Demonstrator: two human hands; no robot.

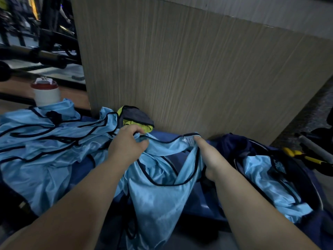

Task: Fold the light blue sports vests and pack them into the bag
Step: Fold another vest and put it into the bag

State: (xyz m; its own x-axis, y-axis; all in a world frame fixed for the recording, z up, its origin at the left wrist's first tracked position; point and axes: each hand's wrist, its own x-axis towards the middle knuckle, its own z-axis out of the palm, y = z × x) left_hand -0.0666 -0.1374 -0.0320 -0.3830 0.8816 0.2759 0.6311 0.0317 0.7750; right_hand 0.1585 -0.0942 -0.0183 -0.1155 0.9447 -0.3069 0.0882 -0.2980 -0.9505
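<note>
A light blue sports vest (pixel 158 192) with dark trim hangs between my hands in the middle of the view. My left hand (pixel 128 143) pinches one shoulder strap. At the other shoulder, by the white label, my right hand (pixel 209 157) grips the fabric. A heap of several more light blue vests (pixel 45 141) lies to the left. On the right an open dark blue bag (pixel 310 184) holds folded light blue vests (pixel 266 184).
A tall wood-grain panel (pixel 189 69) stands right behind the vests. A white bottle with a red lid (pixel 46 94) sits at the back left. A yellow-green and grey garment (pixel 135 118) lies against the panel. Yellow-handled gear (pixel 304 156) lies at the far right.
</note>
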